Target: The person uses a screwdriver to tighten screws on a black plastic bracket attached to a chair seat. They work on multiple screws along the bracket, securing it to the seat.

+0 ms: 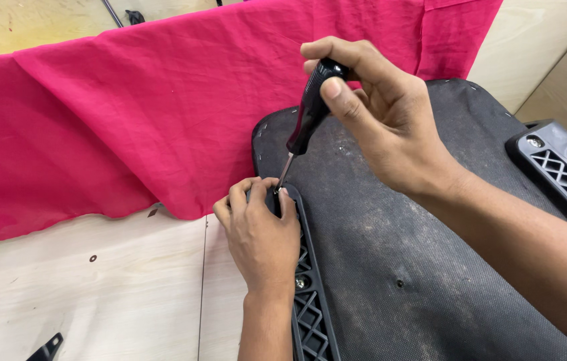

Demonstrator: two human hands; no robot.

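No packages, labels, signs or screens are showing.
Nothing of that kind is appearing anywhere in the head view.
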